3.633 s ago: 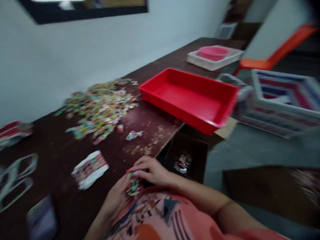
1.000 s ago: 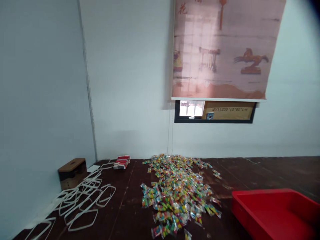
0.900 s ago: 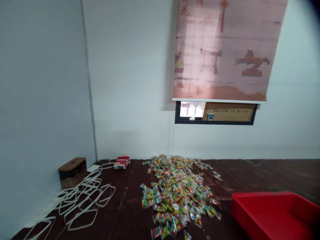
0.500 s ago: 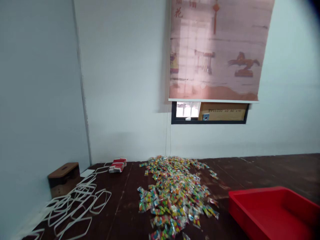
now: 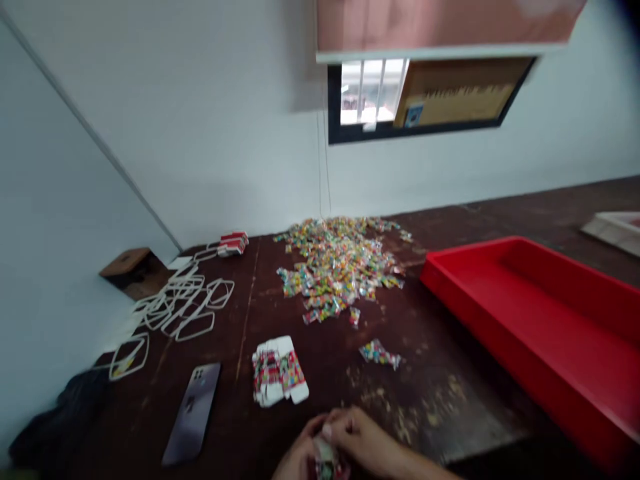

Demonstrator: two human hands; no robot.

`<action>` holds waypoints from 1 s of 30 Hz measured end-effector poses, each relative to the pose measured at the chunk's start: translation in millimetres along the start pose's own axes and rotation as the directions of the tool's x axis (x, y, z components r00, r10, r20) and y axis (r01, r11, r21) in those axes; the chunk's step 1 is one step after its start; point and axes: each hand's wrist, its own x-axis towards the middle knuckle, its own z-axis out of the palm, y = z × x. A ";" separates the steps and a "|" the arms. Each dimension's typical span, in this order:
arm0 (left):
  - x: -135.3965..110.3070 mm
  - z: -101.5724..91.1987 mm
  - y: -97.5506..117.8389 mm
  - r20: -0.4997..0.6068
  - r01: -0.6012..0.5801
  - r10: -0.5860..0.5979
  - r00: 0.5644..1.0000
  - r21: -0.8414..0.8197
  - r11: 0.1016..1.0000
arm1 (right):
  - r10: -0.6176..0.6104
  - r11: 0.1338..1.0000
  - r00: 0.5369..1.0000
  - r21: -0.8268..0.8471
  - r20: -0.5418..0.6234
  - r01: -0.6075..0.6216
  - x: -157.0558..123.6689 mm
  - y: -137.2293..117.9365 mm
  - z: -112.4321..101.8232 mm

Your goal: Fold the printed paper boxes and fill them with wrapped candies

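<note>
At the bottom edge of the view my left hand (image 5: 299, 457) and my right hand (image 5: 361, 441) are pressed together, fingers closed round a small colourful packet (image 5: 325, 461). Just beyond them on the dark wooden table (image 5: 440, 393) lies a stack of flat printed cartons (image 5: 278, 370). A single candy packet (image 5: 380, 353) lies to the right of the stack. Farther back is a big pile of colourful candy packets (image 5: 336, 263).
A red plastic tray (image 5: 540, 313) stands at the right. A phone (image 5: 193, 412) lies face down at the left, with several white paper frames (image 5: 183, 307) behind it. Against the wall sit a small brown box (image 5: 131, 270) and a red-and-white carton stack (image 5: 231, 243). Dark cloth (image 5: 60, 427) lies bottom left.
The view has tipped down from the wall to the table, so my hands, the phone and the carton stack now show. My hands still hold a packet, as 3.6 s ago.
</note>
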 end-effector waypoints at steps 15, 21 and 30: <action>-5.7 -9.5 -18.7 0.040 -0.174 0.172 0.984 0.041 0.984 | -0.239 0.674 0.869 -0.570 0.433 0.470 -13.0 -13.1 -30.8; -29.9 -27.1 22.4 -0.097 -0.080 0.179 0.979 0.624 0.778 | -0.381 0.458 0.884 -0.886 -0.272 -0.075 -2.8 9.2 -113.5; -14.7 -32.7 45.7 -0.183 -0.056 0.111 0.977 0.278 0.959 | -0.268 0.784 0.830 -0.611 -0.489 -0.107 -25.8 23.6 -103.8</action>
